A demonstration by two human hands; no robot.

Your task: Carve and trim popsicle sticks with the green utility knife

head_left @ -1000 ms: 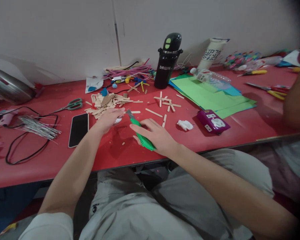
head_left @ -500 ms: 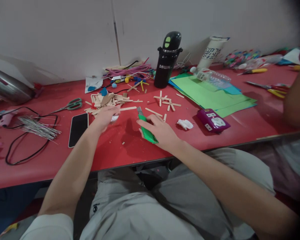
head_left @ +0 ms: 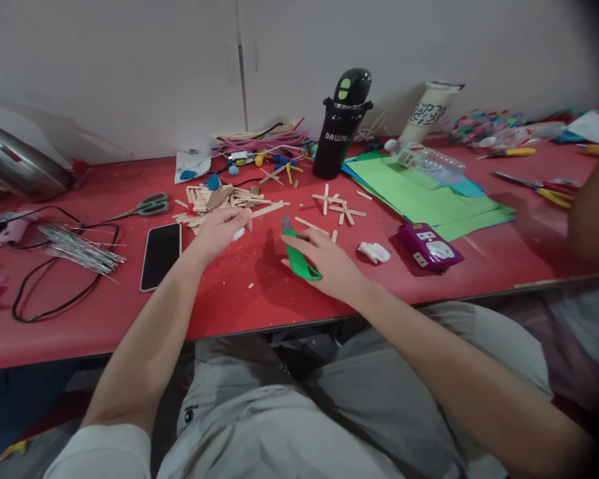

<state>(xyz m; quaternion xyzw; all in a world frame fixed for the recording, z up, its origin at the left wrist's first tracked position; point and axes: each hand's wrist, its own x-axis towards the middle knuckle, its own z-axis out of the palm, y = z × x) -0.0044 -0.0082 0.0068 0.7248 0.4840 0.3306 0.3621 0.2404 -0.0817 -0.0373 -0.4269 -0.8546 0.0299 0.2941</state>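
My left hand (head_left: 223, 231) is closed on one end of a wooden craft stick (head_left: 268, 209), which points right and slightly away from me. A bit of white tissue (head_left: 238, 233) shows at the same fingers. In my right hand (head_left: 331, 262) is a green utility knife (head_left: 300, 258), its blade (head_left: 286, 224) out and pointing away from me. Blade and held stick appear apart. Behind my left hand lies a heap of craft sticks (head_left: 219, 198). Several loose sticks (head_left: 347, 211) lie crossed beyond the knife.
A black tumbler (head_left: 336, 140) stands behind green paper sheets (head_left: 439, 199). To the right are crumpled tissue (head_left: 374, 252) and a purple packet (head_left: 429, 247). On the left lie a phone (head_left: 160, 257), scissors (head_left: 150, 205) and a wire bundle (head_left: 82, 247). Another person's arm (head_left: 594, 199) is at far right.
The held craft stick has tilted, its free end now farther from me. My right hand keeps the knife, with its blade still out. The whole view has shifted slightly.
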